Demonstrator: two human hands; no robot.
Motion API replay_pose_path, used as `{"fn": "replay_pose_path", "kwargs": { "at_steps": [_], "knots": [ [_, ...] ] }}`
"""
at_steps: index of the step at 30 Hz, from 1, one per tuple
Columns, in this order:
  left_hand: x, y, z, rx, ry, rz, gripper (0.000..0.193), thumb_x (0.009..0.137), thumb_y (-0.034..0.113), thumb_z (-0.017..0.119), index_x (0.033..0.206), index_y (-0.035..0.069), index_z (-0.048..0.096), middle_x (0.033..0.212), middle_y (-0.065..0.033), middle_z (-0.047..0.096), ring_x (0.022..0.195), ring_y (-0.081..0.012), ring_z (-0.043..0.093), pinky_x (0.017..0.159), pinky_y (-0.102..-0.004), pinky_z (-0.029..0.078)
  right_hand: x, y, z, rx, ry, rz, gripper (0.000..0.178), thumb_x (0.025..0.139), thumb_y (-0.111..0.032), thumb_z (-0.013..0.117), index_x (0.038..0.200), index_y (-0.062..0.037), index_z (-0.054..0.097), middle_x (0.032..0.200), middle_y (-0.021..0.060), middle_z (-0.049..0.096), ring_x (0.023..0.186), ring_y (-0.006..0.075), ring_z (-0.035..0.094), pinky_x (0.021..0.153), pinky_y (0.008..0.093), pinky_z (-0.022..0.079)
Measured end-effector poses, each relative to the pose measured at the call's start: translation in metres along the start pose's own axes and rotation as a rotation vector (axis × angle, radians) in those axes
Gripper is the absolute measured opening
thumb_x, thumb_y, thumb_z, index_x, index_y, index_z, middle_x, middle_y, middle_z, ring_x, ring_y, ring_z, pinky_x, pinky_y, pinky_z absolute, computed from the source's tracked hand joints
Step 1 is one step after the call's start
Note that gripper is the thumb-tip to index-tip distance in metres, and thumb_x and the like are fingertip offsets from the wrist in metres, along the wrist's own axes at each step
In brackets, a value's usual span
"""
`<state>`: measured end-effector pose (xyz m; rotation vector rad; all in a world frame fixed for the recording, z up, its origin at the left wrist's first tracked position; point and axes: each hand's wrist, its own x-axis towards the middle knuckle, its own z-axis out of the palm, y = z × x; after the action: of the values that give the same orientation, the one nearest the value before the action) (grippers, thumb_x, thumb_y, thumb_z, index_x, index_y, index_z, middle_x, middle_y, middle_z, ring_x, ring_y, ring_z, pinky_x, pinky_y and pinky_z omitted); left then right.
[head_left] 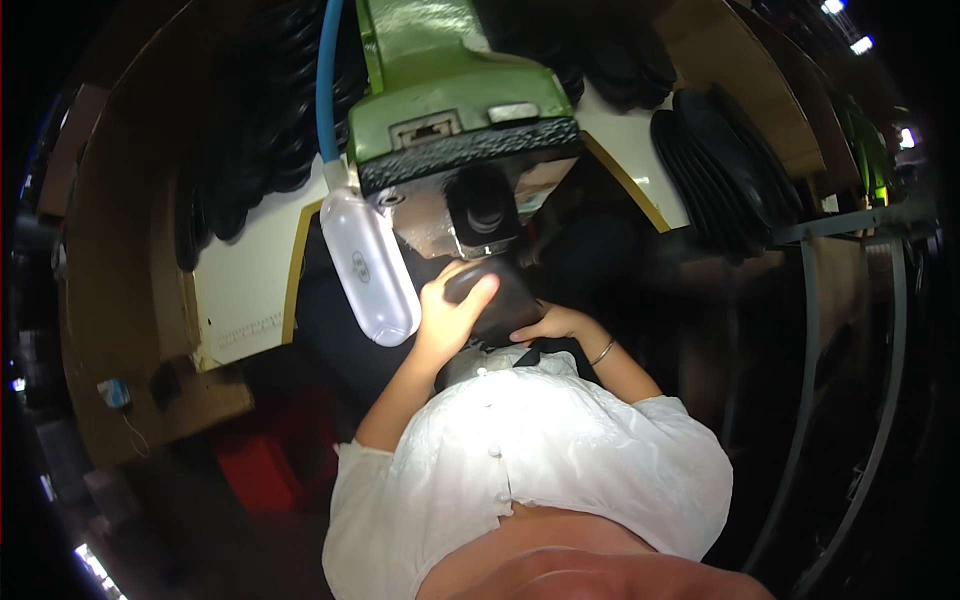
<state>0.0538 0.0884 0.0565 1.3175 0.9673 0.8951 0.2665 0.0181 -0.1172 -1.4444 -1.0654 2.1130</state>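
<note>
Just below the head of a green machine point(460, 90), both my hands hold a dark piece that looks like a black insole point(508, 298). My left hand point(450, 312) closes on its left side, the thumb lying over the top. At the lower right edge, my right hand point(555, 323) grips it with the thumb on top and the other fingers mostly hidden. The far end of the insole lies close under the machine's black presser part point(485, 205); I cannot tell whether they touch.
A lit translucent lamp point(370, 265) hangs on a blue hose point(326, 80) beside my left hand. White worktop point(245, 285) spans both sides, bearing black insoles stacked at left point(265, 150) and right point(720, 160). A red bin point(270, 455) stands low at left; metal rails point(808, 340) stand at right.
</note>
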Motion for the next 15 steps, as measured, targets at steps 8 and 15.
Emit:
{"fn": "replay_pose_path", "kwargs": {
  "at_steps": [8, 15],
  "knots": [
    [0.005, -0.008, -0.006, -0.251, 0.003, -0.198, 0.028, 0.086, 0.024, 0.058, 0.092, -0.002, 0.063, 0.085, -0.0087, 0.064, 0.074, -0.0143, 0.06, 0.071, -0.0267, 0.046, -0.049, -0.008, -0.04, -0.094, 0.131, -0.141, 0.052, 0.057, -0.011, 0.077, 0.1, 0.0101, 0.056, 0.091, 0.0105, 0.063, 0.083, 0.0171, 0.058, 0.075, 0.0266, 0.046],
    [-0.007, -0.032, -0.03, -0.246, 0.085, -0.027, 0.023, 0.087, 0.012, 0.054, 0.105, -0.002, 0.055, 0.095, -0.0071, 0.061, 0.087, -0.0122, 0.057, 0.078, -0.0249, 0.044, -0.084, -0.102, -0.067, 1.103, 0.488, -0.649, 0.026, 0.083, -0.012, 0.052, 0.104, 0.0013, 0.057, 0.098, 0.0116, 0.063, 0.091, 0.0237, 0.061, 0.081, 0.035, 0.05]
  ]
}}
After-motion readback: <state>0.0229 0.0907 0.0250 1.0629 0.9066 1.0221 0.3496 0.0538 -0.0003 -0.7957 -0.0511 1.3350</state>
